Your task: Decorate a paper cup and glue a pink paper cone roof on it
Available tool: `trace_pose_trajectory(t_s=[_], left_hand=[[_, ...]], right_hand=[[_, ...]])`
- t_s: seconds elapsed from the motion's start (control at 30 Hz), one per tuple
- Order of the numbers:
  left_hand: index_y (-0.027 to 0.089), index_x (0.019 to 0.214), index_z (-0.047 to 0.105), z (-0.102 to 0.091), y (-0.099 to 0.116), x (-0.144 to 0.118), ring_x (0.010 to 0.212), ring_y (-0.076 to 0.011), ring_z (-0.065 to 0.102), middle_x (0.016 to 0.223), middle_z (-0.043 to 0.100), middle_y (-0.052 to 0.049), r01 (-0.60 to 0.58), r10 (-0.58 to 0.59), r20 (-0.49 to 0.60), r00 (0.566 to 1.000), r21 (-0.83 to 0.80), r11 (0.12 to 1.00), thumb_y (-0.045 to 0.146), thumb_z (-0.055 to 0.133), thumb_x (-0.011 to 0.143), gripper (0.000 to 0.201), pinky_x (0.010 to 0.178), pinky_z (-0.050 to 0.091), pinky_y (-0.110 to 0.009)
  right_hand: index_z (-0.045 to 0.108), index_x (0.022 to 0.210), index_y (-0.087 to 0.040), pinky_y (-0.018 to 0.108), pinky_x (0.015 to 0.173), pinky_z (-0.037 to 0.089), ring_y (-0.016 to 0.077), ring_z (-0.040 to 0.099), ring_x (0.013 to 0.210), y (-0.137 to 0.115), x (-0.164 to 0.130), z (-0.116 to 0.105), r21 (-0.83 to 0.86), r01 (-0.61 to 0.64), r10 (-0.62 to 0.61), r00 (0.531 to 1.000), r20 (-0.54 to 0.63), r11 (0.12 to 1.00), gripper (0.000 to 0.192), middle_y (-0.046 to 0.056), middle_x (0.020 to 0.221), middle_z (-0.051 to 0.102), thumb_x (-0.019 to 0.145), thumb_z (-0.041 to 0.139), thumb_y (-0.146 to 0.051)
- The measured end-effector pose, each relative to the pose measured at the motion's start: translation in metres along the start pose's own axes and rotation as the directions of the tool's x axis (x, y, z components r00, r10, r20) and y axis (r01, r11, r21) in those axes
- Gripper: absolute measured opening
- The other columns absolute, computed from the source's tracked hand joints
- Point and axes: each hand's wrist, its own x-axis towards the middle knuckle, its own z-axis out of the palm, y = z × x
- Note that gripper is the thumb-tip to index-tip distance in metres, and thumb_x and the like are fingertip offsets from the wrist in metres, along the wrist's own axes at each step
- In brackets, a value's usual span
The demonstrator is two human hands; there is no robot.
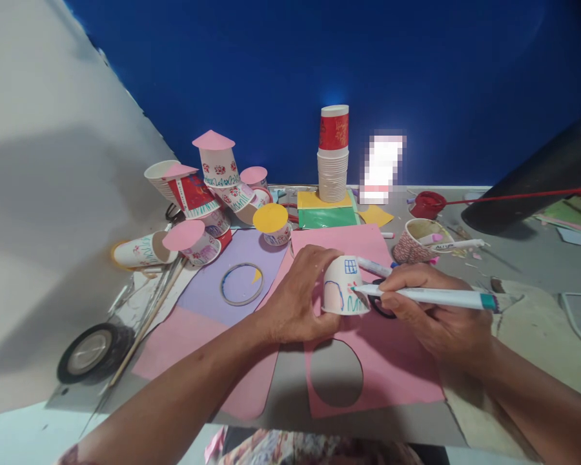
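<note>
A white paper cup [339, 274] is gripped upside down by my left hand [300, 297], fingers wrapped round its left side. A blue window, a blue-outlined pink door, red marks and green grass strokes are drawn on it. In my right hand [430, 307] is a white marker pen [436, 297] with a teal end, its tip on or very near the cup's drawing. Beneath both hands lies pink paper [397, 368] with a round hole cut in it. Black scissor handles [385, 312] are partly hidden behind the right hand.
Decorated cups with paper roofs [217, 165] stand at the left. A cup stack [333, 168] rests on coloured paper at the back. A patterned cup [419, 240] holds markers at the right. A tape ring [242, 301] lies on purple paper; a black tape roll [88, 352] sits at the left edge.
</note>
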Motion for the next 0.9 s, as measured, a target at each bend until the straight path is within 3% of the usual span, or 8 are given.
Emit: trace_pose_trajectory(t_s=[0.23,0.5,0.9], left_hand=[[0.027,0.139,0.044,0.0002,0.0002,0.0001,0.115,-0.0316,0.058,0.127,0.058,-0.011,0.006,-0.006,0.012,1.000,-0.005,1.000,0.021,0.069,0.070,0.073,0.099,0.051,-0.051],[0.027,0.139,0.044,0.0014,-0.0005,-0.0001,0.118,-0.0315,0.058,0.129,0.058,-0.010,0.005,-0.005,-0.002,1.000,-0.017,1.000,0.018,0.071,0.068,0.076,0.103,0.050,-0.051],[0.028,0.139,0.044,0.0009,-0.0002,-0.0008,0.117,-0.0316,0.057,0.128,0.057,-0.011,-0.010,0.010,0.013,1.000,-0.032,0.999,0.017,0.070,0.068,0.077,0.100,0.051,-0.051]], right_hand=[[0.072,0.088,-0.026,0.030,0.066,0.065,0.0167,0.073,0.061,-0.0016,0.0017,0.0004,-0.012,-0.013,0.013,1.000,-0.007,1.000,0.008,0.000,0.075,0.078,0.095,0.069,-0.024],[0.071,0.090,-0.026,0.027,0.055,0.057,0.0156,0.070,0.059,0.0006,-0.0036,-0.0022,-0.018,-0.055,0.053,0.997,-0.064,0.998,0.009,0.000,0.076,0.076,0.094,0.069,-0.019],[0.072,0.091,-0.026,0.029,0.060,0.061,0.0170,0.072,0.062,0.0034,-0.0029,-0.0013,-0.007,-0.047,0.047,0.999,-0.025,0.999,0.007,0.000,0.077,0.077,0.096,0.069,-0.023]])
